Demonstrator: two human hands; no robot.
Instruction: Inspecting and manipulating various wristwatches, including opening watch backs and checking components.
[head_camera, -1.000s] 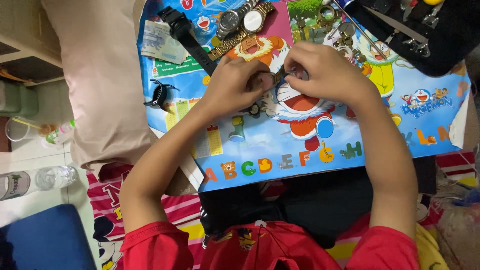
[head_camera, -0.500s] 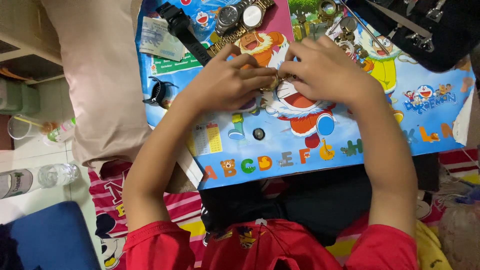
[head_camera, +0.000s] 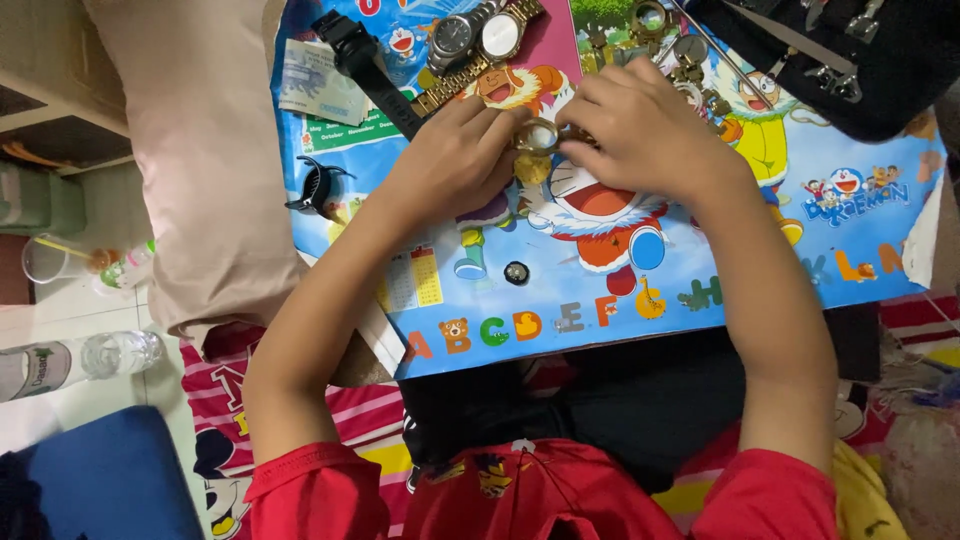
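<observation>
Red short sleeves, bare forearms, dark trousers

Both hands shifted up the cartoon board (head_camera: 640, 290) since a second ago, left hand (head_camera: 455, 160) and right hand (head_camera: 645, 135) now closer to the two wristwatches (head_camera: 478, 38) above them. Gold watch case (head_camera: 537, 135), earlier hidden under the fingers, now showing between the fingertips of both hands. Small dark round part (head_camera: 516, 272), a second ago tucked just under the left hand, now lying apart below it. Left hand's fingers stretched out flatter toward the case; right hand's fingers curled tighter over its right edge
</observation>
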